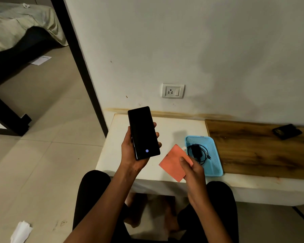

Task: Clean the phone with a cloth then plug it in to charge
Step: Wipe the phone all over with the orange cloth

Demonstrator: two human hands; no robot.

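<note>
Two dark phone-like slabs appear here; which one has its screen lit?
The phone in the left hand, showing a glowing blue fingerprint icon. The other dark slab lies unlit on the wooden top near the wall.

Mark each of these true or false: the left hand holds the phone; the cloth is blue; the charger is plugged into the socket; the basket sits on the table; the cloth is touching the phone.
1. The left hand holds the phone. True.
2. The cloth is blue. False: it is orange, held by the right hand.
3. The charger is plugged into the socket. False: it lies coiled in the basket.
4. The basket sits on the table. True.
5. The cloth is touching the phone. False: they are apart.
</note>
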